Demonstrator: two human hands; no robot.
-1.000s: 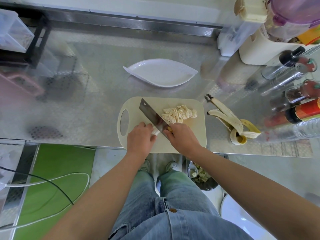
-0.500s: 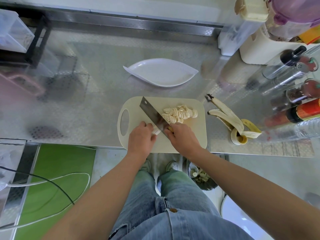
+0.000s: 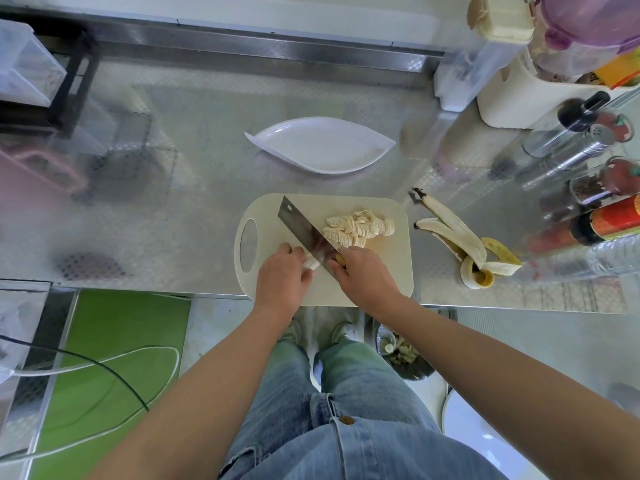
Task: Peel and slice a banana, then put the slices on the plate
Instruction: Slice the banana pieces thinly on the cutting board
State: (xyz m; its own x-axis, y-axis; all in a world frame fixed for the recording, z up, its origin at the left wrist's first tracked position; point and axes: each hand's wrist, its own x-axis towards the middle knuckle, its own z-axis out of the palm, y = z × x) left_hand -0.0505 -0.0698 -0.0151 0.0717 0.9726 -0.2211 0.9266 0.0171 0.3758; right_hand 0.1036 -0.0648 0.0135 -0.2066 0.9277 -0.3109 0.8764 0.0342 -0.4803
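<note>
Banana slices lie on cutting board; plate bare.

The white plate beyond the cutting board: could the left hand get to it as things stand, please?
Probably yes, once free: the left hand grips the banana stub, but only bare counter lies between the board and the empty plate.

Little change over last 1 s. Knife stepped slightly along toward left hand, blade now against short banana stub poking from fingers. Stub shorter than before. Pile of slices marginally longer at near end. Right hand shifted a touch with handle.
</note>
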